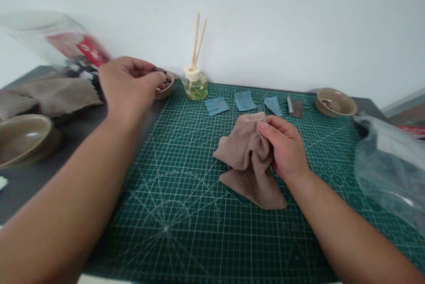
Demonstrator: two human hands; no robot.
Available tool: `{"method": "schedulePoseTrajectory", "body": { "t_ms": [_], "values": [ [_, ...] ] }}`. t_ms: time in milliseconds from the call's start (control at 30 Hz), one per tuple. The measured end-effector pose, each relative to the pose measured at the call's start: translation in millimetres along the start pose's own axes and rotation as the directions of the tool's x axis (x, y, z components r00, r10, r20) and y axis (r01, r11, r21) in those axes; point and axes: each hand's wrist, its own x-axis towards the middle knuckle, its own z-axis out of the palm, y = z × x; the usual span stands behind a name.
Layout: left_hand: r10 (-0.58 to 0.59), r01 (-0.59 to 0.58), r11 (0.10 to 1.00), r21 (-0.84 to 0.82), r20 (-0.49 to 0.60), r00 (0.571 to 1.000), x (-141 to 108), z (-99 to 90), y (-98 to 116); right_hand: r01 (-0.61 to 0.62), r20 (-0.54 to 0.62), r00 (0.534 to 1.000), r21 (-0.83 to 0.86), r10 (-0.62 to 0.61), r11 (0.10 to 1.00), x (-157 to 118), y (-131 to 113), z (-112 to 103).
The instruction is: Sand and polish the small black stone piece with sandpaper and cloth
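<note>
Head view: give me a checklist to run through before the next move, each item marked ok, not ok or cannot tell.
1. Right hand gripping the brown cloth: ok, pinched between thumb and fingers.
2. Brown cloth spread flat: not ok, it is bunched and folded.
3. Left hand at the back-left bowl: ok, fingertips at its opening.
4. Left fingers holding a piece: cannot tell, blurred.
5. Reed diffuser upright: ok.
6. Right-side bowl empty: not ok, dark bits lie inside.
</note>
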Motion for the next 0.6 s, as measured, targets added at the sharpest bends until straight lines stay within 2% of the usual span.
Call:
{"method": "schedulePoseTrajectory", "body": {
  "t_ms": [33, 100, 167, 200, 400, 533, 600],
  "values": [
    [-0.019, 0.019, 0.981, 0.192, 0.002, 1.000, 19.5, -7.0, -10.6, 0.009, 0.006, 1.000, -0.028, -0.008, 1.000, -0.3, 0.0, 0.5],
    [-0.028, -0.016, 0.885, 0.466, 0.086, 0.996, 52.2, -19.7, -31.1, 0.025, 0.021, 1.000, -0.100, -0.023, 0.995, -1.1, -1.1, 2.0],
    [-0.002, -0.075, 0.809, 0.582, 0.130, 0.991, 75.0, -29.3, -47.0, 0.038, 0.031, 0.999, -0.171, -0.033, 0.984, -1.8, -3.4, 3.5],
    [-0.028, -0.108, 0.789, 0.605, 0.210, 0.977, 82.9, -32.6, -52.5, 0.044, 0.035, 0.999, -0.202, -0.037, 0.978, -2.1, -4.9, 4.1],
    [-0.062, -0.134, 0.799, 0.587, 0.301, 0.952, 100.8, -33.8, -59.1, 0.062, 0.041, 0.998, -0.267, -0.053, 0.962, -1.7, -9.5, 3.5],
    [-0.117, -0.117, 0.862, 0.493, 0.418, 0.901, 105.0, -19.8, -65.6, 0.068, 0.053, 0.997, -0.269, -0.056, 0.961, -1.3, -9.3, 4.0],
    [-0.106, -0.091, 0.919, 0.385, 0.461, 0.881, 108.3, -10.2, -72.0, 0.071, 0.058, 0.997, -0.282, -0.056, 0.957, -1.5, -9.7, 5.1]
  ]
}}
